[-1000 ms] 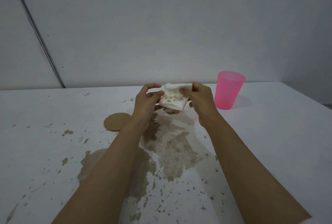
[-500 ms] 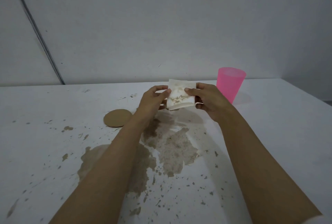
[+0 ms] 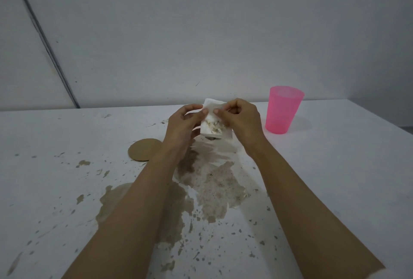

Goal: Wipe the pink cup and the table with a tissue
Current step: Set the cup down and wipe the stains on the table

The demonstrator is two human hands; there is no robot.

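Note:
A folded white tissue (image 3: 215, 128), stained brown on the side facing me, is held above the table by both hands. My left hand (image 3: 182, 123) pinches its left edge and my right hand (image 3: 242, 117) pinches its upper right part. The pink cup (image 3: 283, 109) stands upright on the white table (image 3: 335, 167), to the right of my right hand and apart from it. A large brown spill (image 3: 207, 184) spreads over the table below my hands and between my forearms.
A round brown cardboard coaster (image 3: 143, 150) lies left of my left wrist. Brown splashes dot the table's left and front parts. A grey wall stands right behind the table, with a dark cable (image 3: 44, 41) running down it. The table's right edge falls away at far right.
Both hands have turned and refolded the tissue in the air; the thumbs now meet near its top edge. The cup has not moved.

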